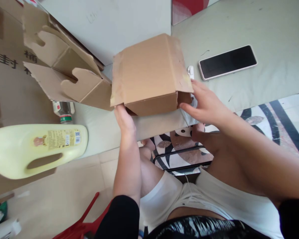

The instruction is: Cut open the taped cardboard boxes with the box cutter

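Observation:
A small brown cardboard box (149, 73) rests on the near edge of a pale grey table (264, 26), its top flap folded down. My left hand (124, 119) grips the box's lower left corner from below, fingers tucked under it. My right hand (205, 103) presses against the box's right side flap, fingers stretched toward the corner. A small white object (190, 71) lies just right of the box, partly hidden by it.
A black smartphone (228, 62) lies on the table to the right. An unfolded cardboard blank (62, 69) sits to the left. A pale yellow jug (35, 149) lies on its side at lower left, with a capped bottle (63, 113) behind it. My knees and a patterned floor show below.

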`<state>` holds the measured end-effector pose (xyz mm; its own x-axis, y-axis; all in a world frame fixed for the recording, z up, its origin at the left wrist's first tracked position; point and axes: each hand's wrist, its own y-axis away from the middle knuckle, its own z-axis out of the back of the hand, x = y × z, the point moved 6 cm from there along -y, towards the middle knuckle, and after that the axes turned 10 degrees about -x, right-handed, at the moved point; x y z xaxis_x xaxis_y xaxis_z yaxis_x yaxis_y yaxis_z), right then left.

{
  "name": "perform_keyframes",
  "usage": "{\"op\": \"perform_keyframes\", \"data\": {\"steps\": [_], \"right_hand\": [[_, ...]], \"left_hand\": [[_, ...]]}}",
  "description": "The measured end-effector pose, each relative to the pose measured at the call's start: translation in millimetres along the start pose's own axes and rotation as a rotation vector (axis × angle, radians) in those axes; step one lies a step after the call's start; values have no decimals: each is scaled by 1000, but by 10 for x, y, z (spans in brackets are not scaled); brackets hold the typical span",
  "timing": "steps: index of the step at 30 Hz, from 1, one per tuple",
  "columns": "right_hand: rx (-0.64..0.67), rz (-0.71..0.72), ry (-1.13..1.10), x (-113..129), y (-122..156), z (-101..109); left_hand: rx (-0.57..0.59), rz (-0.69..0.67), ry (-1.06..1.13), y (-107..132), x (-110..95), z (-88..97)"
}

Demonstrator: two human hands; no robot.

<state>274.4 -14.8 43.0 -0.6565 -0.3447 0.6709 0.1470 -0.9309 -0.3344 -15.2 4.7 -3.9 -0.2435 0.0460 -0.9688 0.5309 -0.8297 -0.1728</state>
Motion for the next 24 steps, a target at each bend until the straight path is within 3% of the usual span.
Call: {"op": "perform_keyframes", "data": {"steps": [3,6,12,16,20,24], "right_hand": [[-74,58,-100,58,-37,60],[-58,90,-207,51,-49,19],[-31,-135,-308,-97,-52,-60],[-218,-246,-321,-161,-76,73],[-381,-362,-466,-209,-94,162],[-492,-551,-605,-321,-75,156]], "left_hand": [[-71,-15,75,10,-3,8],[-34,-32,88,27,-38,-57],[-37,-44,80,20,-92,-18],[-91,-56,221,-14,-198,34],[-27,-64,345,18,-335,17],[29,-26,285,44,-327,31]]}}
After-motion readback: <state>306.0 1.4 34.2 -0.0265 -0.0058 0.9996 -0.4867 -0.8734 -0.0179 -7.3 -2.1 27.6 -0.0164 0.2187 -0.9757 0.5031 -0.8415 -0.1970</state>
